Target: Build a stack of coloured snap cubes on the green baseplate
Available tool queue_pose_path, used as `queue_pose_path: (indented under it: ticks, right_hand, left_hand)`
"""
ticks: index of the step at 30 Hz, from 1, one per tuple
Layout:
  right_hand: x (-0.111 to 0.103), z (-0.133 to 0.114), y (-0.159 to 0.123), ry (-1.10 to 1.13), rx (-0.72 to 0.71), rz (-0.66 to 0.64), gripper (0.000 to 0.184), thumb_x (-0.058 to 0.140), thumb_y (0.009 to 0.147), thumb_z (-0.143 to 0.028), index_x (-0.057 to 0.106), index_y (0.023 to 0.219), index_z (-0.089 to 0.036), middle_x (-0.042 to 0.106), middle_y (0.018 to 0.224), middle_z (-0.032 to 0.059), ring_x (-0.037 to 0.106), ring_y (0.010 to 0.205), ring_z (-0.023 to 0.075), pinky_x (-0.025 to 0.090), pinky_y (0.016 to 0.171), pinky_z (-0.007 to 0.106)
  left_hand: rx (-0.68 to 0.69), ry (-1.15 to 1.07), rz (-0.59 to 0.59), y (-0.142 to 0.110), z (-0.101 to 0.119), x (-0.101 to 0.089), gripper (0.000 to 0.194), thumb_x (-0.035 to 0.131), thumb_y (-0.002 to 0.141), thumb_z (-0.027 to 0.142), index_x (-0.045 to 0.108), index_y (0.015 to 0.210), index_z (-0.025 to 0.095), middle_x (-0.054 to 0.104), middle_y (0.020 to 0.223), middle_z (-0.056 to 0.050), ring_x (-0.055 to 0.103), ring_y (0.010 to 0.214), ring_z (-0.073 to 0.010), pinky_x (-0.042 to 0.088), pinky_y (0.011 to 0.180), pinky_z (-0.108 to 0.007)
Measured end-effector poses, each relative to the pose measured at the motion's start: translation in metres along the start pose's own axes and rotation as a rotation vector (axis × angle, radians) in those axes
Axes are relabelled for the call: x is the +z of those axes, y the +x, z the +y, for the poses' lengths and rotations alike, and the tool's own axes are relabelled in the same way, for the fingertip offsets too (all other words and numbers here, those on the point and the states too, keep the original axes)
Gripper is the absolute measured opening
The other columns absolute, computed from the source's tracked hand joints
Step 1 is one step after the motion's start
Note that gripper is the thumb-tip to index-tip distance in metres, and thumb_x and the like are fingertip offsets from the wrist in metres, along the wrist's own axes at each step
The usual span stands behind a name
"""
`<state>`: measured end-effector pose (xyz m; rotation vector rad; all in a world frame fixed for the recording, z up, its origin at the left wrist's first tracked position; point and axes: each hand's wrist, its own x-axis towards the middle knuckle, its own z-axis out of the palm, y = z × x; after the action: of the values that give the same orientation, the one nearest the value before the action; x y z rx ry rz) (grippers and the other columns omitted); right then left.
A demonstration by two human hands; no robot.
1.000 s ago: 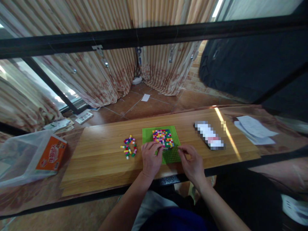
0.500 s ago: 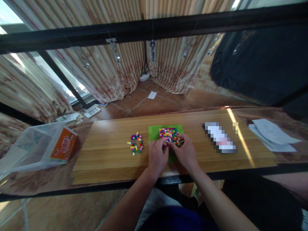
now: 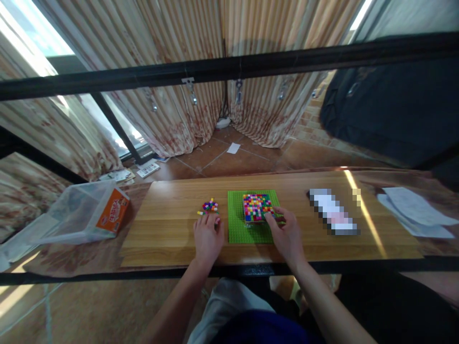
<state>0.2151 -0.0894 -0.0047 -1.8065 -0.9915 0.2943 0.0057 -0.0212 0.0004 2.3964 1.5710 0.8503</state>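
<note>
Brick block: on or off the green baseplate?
On: green baseplate shows around the brick block, with the right hand at its right edge.

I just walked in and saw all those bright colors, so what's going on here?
A person is handling tiny colorful bricks with both hands. The left hand is over the near part of the loose bricks on the wooden board. The right hand has its fingers at the right side of a many-colored brick block, which is on a green baseplate. Whether either hand grips a brick is hard to tell.
</note>
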Motion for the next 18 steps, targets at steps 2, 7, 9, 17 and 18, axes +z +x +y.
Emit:
queue_pose_path:
  ticks: [2, 7, 9, 17, 18]
  right_hand:
    - [-0.004, 0.001, -0.004, 0.02, 0.018, 0.007, 0.045, 0.056, 0.081, -0.055, 0.064, 0.102, -0.016, 0.062, 0.099, 0.0118, 0.059, 0.077, 0.0193, 0.049, 0.069, 0.037]
    - [-0.014, 0.002, -0.009, 0.008, 0.004, 0.028, 0.04, 0.055, 0.083, -0.052, 0.065, 0.099, -0.017, 0.062, 0.094, 0.0098, 0.058, 0.072, 0.0172, 0.049, 0.065, 0.034]
    - [-0.018, 0.004, -0.01, 0.012, -0.005, 0.038, 0.038, 0.055, 0.083, -0.051, 0.065, 0.098, -0.017, 0.062, 0.092, 0.0088, 0.058, 0.072, 0.017, 0.049, 0.065, 0.033]
    - [-0.021, 0.024, -0.015, 0.008, 0.018, 0.034, 0.033, 0.053, 0.085, -0.045, 0.065, 0.097, -0.017, 0.062, 0.092, 0.0084, 0.057, 0.073, 0.0178, 0.049, 0.066, 0.034]
    - [-0.02, 0.026, -0.016, -0.005, 0.011, 0.032, 0.032, 0.053, 0.085, -0.045, 0.065, 0.096, -0.018, 0.062, 0.091, 0.0084, 0.057, 0.074, 0.0182, 0.049, 0.067, 0.034]
  left_hand:
    - [-0.003, 0.105, -0.021, 0.003, -0.007, -0.002, 0.007, 0.055, 0.085, 0.024, 0.061, 0.086, 0.021, 0.067, 0.089, -0.006, 0.058, 0.085, -0.025, 0.04, 0.076, -0.039]
    - [0.054, 0.21, -0.009, 0.009, -0.008, 0.001, 0.011, 0.055, 0.085, 0.025, 0.064, 0.079, 0.023, 0.068, 0.084, -0.007, 0.056, 0.085, -0.0261, 0.037, 0.075, -0.039]
    - [0.053, 0.203, -0.008, 0.011, -0.006, 0.001, 0.013, 0.055, 0.084, 0.023, 0.064, 0.075, 0.023, 0.068, 0.082, -0.007, 0.056, 0.083, -0.0252, 0.037, 0.075, -0.039]
    - [0.118, -0.195, -0.071, 0.016, 0.027, 0.001, 0.013, 0.054, 0.088, 0.022, 0.066, 0.083, 0.021, 0.07, 0.083, -0.002, 0.06, 0.081, -0.019, 0.04, 0.077, -0.035]
    - [0.133, -0.235, -0.063, 0.017, 0.034, 0.003, 0.013, 0.054, 0.089, 0.023, 0.067, 0.086, 0.021, 0.071, 0.084, -0.002, 0.06, 0.082, -0.0189, 0.04, 0.077, -0.035]
